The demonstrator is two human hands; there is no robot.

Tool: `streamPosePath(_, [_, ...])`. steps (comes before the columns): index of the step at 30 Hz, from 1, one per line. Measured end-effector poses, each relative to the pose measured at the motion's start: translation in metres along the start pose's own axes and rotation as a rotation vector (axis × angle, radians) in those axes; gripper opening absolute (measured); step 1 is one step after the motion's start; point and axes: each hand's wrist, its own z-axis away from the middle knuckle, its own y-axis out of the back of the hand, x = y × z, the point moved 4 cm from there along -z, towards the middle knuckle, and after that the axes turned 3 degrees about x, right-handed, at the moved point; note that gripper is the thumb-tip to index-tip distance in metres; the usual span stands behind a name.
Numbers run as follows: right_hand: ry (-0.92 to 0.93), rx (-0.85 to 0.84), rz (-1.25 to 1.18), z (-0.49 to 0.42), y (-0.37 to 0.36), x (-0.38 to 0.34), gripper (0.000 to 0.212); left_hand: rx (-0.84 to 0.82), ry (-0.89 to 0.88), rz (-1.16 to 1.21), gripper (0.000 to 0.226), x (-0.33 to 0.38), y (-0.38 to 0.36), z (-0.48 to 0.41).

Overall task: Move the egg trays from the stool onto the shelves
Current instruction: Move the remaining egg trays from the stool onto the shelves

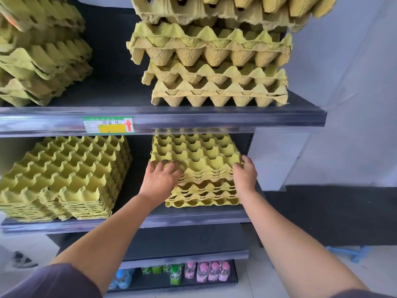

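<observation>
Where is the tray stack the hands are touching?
In the head view, the tray stack sits at the right of the middle shelf, beside a larger stack.

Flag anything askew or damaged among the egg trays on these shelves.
Yes. The top right stack on the upper shelf is crooked: trays shifted sideways, loosely nested, left edges ragged. On the middle shelf, the lower right stack has upper trays offset from those beneath. The lower left stack looks neat.
</observation>
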Motion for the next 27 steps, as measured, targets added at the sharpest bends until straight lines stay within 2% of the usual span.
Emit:
streamPosePath(10, [0.023, -0.021, -0.069, 0.009, -0.002, 0.006, 0.048, 0.053, -0.066, -0.079, 0.047, -0.006, 0.006, 0.003])
streamPosePath(17, [0.033, -0.031, -0.161, 0.007, -0.004, -0.007, 0.048, 0.192, -0.056, -0.015, 0.037, -0.008, 0.016, 0.003])
streamPosePath(23, [0.003, -0.046, -0.166, 0.011, -0.001, 0.006, 0.047, 0.108, -0.023, -0.01, 0.048, 0.0, 0.009, 0.006])
streamPosePath(27, [-0.026, -0.034, -0.219, 0.002, 0.007, 0.009, 0.047, 0.098, -0.054, -0.012, 0.045, 0.01, 0.009, 0.004])
